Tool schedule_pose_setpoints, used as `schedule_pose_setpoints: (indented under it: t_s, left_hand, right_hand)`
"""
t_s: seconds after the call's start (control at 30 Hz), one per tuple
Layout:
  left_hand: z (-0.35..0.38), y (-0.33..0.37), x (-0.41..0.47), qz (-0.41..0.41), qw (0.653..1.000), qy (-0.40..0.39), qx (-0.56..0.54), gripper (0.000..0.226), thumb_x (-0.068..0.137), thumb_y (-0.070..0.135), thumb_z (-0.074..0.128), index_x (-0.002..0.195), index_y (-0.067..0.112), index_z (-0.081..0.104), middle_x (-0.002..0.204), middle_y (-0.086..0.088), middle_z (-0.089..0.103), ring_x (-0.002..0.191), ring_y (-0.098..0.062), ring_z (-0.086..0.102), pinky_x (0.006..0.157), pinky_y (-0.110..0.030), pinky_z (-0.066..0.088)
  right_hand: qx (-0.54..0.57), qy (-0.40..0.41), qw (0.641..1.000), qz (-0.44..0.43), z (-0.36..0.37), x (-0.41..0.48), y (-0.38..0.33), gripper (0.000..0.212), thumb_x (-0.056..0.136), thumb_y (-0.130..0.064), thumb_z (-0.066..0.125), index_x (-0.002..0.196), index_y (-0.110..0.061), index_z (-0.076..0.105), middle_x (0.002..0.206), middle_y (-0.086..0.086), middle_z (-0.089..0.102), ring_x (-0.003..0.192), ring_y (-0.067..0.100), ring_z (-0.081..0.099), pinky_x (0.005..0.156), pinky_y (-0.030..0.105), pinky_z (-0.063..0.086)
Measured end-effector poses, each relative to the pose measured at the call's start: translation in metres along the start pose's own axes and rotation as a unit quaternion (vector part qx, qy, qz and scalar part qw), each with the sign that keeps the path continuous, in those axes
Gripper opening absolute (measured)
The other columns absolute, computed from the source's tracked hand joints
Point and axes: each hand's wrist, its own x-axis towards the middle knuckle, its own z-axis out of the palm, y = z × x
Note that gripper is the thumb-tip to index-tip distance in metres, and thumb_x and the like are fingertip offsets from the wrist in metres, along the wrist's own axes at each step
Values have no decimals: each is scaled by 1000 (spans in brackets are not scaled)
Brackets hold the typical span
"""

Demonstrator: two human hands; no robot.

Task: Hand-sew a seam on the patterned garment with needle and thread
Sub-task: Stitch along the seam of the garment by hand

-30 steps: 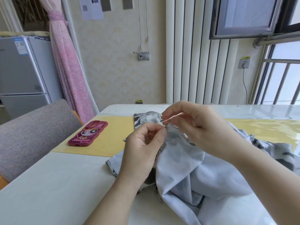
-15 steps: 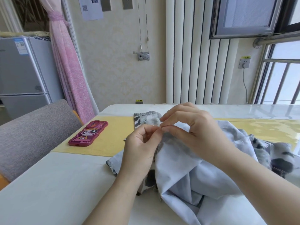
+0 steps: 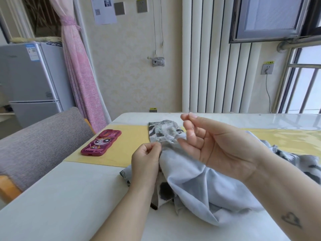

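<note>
White table (image 3: 69, 197) holds crumpled pale-grey garment (image 3: 199, 185), patterned edges showing.

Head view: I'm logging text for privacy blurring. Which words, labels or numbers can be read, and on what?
Nothing can be read for certain.
Blurred: lettering on the pink phone case.
Too small: print on the wall sheet.
Too small: the fridge sticker.
Too small: the yellow wall label.

nothing legible; a qr code (image 3: 97, 12) sits on the wall notice (image 3: 104, 16).
</note>
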Motion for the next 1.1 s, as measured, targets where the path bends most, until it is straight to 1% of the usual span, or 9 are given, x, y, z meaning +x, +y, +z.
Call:
schedule_pose_setpoints:
  t_s: [0.27, 0.43, 0.6, 0.67, 0.77, 0.83, 0.9, 1.0, 1.1]
  left_hand:
    - [-4, -3, 4, -9, 999, 34, 29, 8, 85, 20, 67, 86, 13, 69, 93, -7, 73, 91, -22, 66, 88, -41, 52]
    - [-3, 1, 3, 14, 999, 25, 19, 10, 87, 25, 65, 87, 15, 67, 89, -8, 72, 84, -22, 64, 82, -41, 51]
    - [2, 19, -7, 14, 996, -41, -76, 17, 90, 21, 61, 75, 24, 68, 85, -12, 64, 80, -23, 56, 76, -39, 44]
    - [3, 26, -12, 26, 992, -69, -107, 16, 90, 16, 60, 76, 20, 66, 85, -13, 65, 82, -23, 57, 76, -37, 46]
    - [5, 34, -18, 31, 984, -108, -135, 12, 87, 15, 60, 76, 17, 64, 81, -12, 65, 77, -23, 60, 73, -35, 49]
    - [5, 35, -20, 23, 981, -119, -149, 16, 89, 11, 55, 76, 14, 61, 73, -9, 65, 68, -19, 61, 65, -29, 51]
    - [6, 35, -20, 21, 981, -118, -154, 17, 90, 10, 52, 76, 14, 60, 71, -7, 65, 66, -17, 62, 61, -25, 52]
    - [6, 35, -19, 21, 981, -108, -161, 14, 90, 11, 54, 79, 13, 62, 79, -9, 67, 77, -20, 64, 73, -32, 52]
    - [7, 32, -16, -6, 979, -97, -181, 18, 90, 14, 55, 97, 1, 64, 96, -18, 70, 90, -28, 66, 86, -41, 51]
  right_hand:
    - [-1, -30, 999, 43, 3, -5, -2, 11, 69, -14, 63, 68, -6, 70, 53, -1, 58, 34, 3, 47, 49, 18, 53]
    - [-122, -85, 989, 28, 1, -8, -5, 12, 73, -20, 61, 72, -13, 71, 62, 0, 63, 42, 8, 53, 50, 19, 51]
    - [-510, 78, 833, -199, -17, 3, -14, 19, 68, -42, 72, 73, -24, 72, 97, -8, 71, 88, 13, 67, 91, 33, 47]
    - [-562, 48, 800, -205, -24, 8, -17, 10, 72, -38, 70, 68, -29, 71, 113, -20, 62, 107, -1, 58, 102, 26, 36]
    - [-609, -40, 775, -163, -38, 13, -17, 13, 79, -26, 71, 66, -28, 71, 115, -23, 60, 110, -11, 52, 94, 8, 32]
    - [-607, -50, 779, -147, -47, 17, -15, 18, 82, -18, 70, 65, -24, 68, 85, -18, 68, 84, -8, 61, 74, 3, 38]
    - [-588, -35, 795, -143, -54, 21, -14, 15, 84, -17, 70, 69, -16, 69, 65, -2, 65, 63, -1, 56, 64, 12, 41]
    - [-581, -4, 796, -169, -61, 24, -17, 11, 82, -25, 73, 77, -15, 73, 80, 16, 70, 72, 23, 59, 74, 48, 50]
    - [-590, 14, 787, -178, -60, 24, -20, 8, 80, -24, 72, 77, -16, 74, 81, 15, 72, 77, 36, 64, 83, 52, 49]
